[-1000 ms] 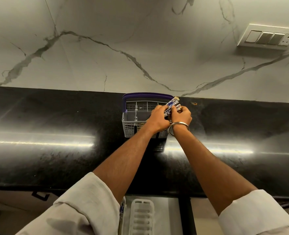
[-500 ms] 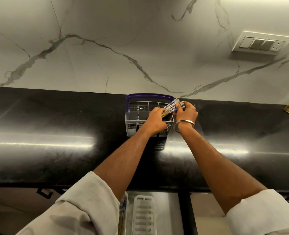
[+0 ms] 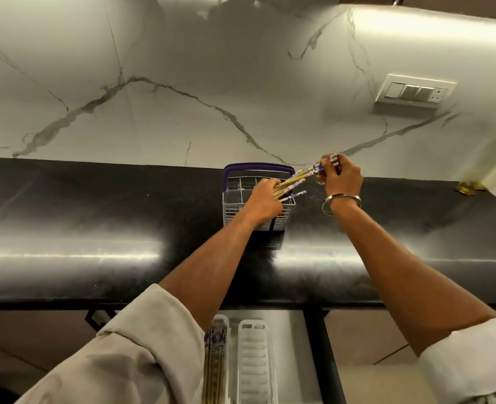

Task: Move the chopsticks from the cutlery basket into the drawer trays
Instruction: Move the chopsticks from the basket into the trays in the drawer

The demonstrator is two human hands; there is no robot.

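**Two hands lift chopsticks from a cutlery basket**

A black countertop runs below a white marbled wall. On it stands a grey cutlery basket with a purple handle. Below, an open drawer holds two white trays, the left one containing chopsticks. The left hand grips a bundle of chopsticks above the basket. The right hand, wearing a metal bangle, pinches their patterned ends.

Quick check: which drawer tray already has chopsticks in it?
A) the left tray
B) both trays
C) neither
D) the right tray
A: the left tray holds chopsticks lying lengthwise, while the right tray shows only its bare slotted bottom.
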